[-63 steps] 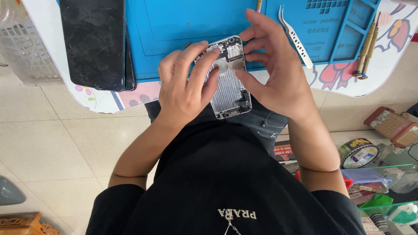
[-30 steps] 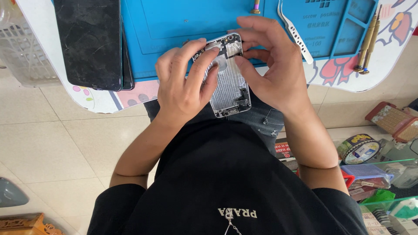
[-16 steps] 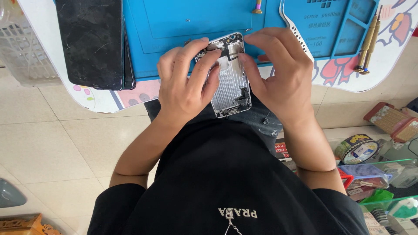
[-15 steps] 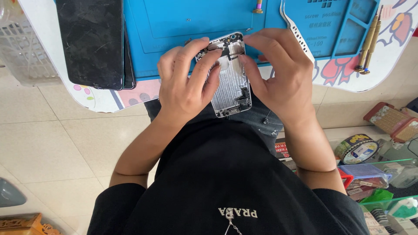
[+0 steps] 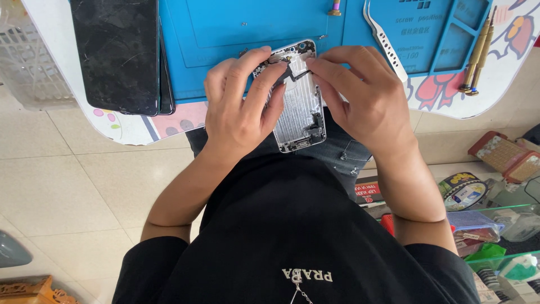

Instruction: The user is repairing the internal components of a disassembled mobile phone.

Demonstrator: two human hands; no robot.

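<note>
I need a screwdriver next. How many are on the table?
2: two gold-handled screwdrivers and lie side by side at the blue mat's right edge. More may be out of view.

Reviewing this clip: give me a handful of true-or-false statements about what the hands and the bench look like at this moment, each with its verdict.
1. Both hands hold an opened phone housing. True: the left hand grips its left side, and the right hand has fingertips at its upper end.
2. The housing lies flat in the middle of the blue work mat. False: it is held up at the mat's near edge, partly over the person's lap.
3. A dark phone screen panel lies to the left of the mat. True.
4. The right hand grips the tweezers. False: they lie on the mat, untouched.
5. Two screwdrivers lie at the mat's right edge. True.
</note>
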